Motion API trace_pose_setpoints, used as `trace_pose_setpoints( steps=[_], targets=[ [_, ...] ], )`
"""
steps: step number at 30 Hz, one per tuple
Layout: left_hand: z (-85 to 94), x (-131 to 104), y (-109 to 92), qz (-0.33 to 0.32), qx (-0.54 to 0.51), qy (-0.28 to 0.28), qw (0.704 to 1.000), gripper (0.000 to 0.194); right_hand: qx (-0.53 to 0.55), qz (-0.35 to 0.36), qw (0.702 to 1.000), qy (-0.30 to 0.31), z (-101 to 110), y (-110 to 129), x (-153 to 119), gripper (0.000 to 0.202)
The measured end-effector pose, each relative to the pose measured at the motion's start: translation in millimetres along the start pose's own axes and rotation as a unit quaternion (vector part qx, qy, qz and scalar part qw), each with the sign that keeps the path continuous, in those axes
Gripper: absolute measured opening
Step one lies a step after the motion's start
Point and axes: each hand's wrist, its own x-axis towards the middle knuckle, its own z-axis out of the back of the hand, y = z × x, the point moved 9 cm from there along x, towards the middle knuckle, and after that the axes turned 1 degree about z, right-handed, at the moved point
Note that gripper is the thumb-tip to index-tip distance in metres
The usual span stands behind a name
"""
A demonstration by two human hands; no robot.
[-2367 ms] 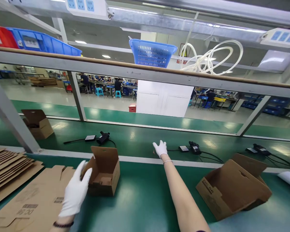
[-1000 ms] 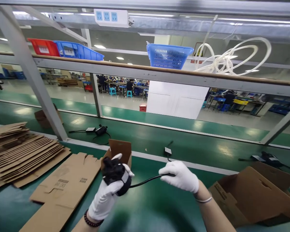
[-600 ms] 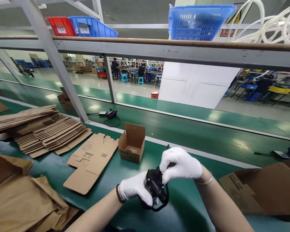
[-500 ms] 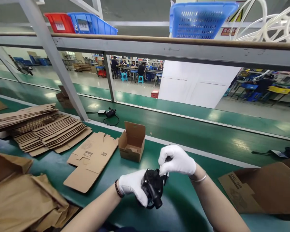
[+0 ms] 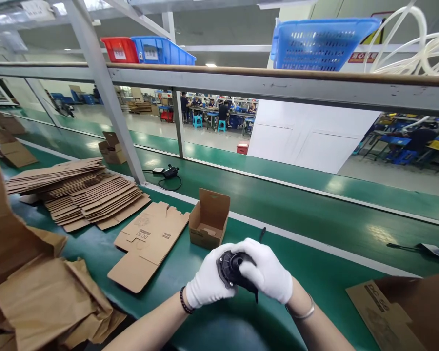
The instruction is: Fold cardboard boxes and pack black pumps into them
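Observation:
A black round part [image 5: 237,267] with a short tube is held between my two white-gloved hands above the green table. My left hand [image 5: 211,278] grips its left side, fingers wrapped round it. Over its top and right side lies my right hand [image 5: 265,270], closed on it with the thumb near the tube opening. A thin black piece sticks out below the part, and a black tip [image 5: 263,235] shows beyond my right hand. Just behind my hands an open cardboard box [image 5: 209,219] stands upright.
A flat unfolded carton [image 5: 148,243] lies left of the box, with stacked flat cartons [image 5: 98,195] farther left. Brown paper [image 5: 58,297] is at the near left. Another carton [image 5: 384,312] sits at right. A black device [image 5: 170,171] rests on the belt.
My right hand has come down from above the black part and now wraps its right side. The part has turned, its tube now facing up. The camera view has shifted left and up.

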Motion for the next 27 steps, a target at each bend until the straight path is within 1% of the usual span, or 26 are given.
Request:
trace_pose_setpoints(
  steps=[2,3,4,6,9,11,13,16,19,21,22,24,25,26,27],
  targets=[
    [4.3,-2,2,-0.002,-0.037,-0.036,0.999,0.066,-0.070,0.011,0.997,0.010,-2,15,-3,0.057],
    [5.8,-3,3,-0.002,-0.059,-0.049,0.997,0.067,-0.113,0.008,0.993,0.007,-2,22,-3,0.064],
    [6.9,-3,3,-0.001,-0.076,-0.056,0.995,0.068,-0.156,0.004,0.988,-0.002,-2,27,-3,0.066],
    [8.0,-4,5,0.005,-0.089,-0.061,0.994,0.072,-0.215,0.004,0.976,-0.023,-2,37,-3,0.061],
    [10.4,-5,8,0.012,-0.099,-0.067,0.993,0.078,-0.242,0.010,0.968,-0.058,-1,46,-4,0.058],
    [11.6,-6,9,0.010,-0.103,-0.070,0.992,0.077,-0.228,-0.005,0.971,-0.074,1,45,-4,0.059],
    [11.1,-6,8,0.011,-0.107,-0.064,0.992,0.073,-0.197,-0.027,0.978,-0.066,0,41,-5,0.060],
    [14.1,-6,5,0.011,-0.096,-0.072,0.993,0.070,-0.163,-0.058,0.985,-0.014,-4,32,-4,0.061],
    [17.4,-8,0,-0.012,-0.075,-0.095,0.993,0.077,-0.178,-0.079,0.980,0.033,-8,24,-1,0.063],
    [16.4,-8,-2,-0.025,-0.086,-0.104,0.990,0.082,-0.169,-0.079,0.981,0.049,-10,20,2,0.065],
    [16.7,-7,-3,-0.028,-0.090,-0.110,0.990,0.083,-0.148,-0.073,0.985,0.051,-12,19,3,0.067],
    [21.7,-4,-4,-0.031,-0.075,-0.110,0.991,0.080,-0.086,-0.055,0.994,0.037,-14,17,4,0.069],
    [26.9,-2,-7,-0.040,-0.052,-0.094,0.993,0.079,-0.059,-0.046,0.997,0.020,-13,15,3,0.069],
    [34.2,2,-11,-0.055,-0.015,-0.065,0.996,0.082,-0.040,-0.041,0.998,0.000,-11,11,2,0.068],
    [44.5,7,-15,-0.076,0.031,-0.028,0.996,0.090,-0.027,-0.039,0.999,-0.023,-7,6,0,0.066]
  ],
)
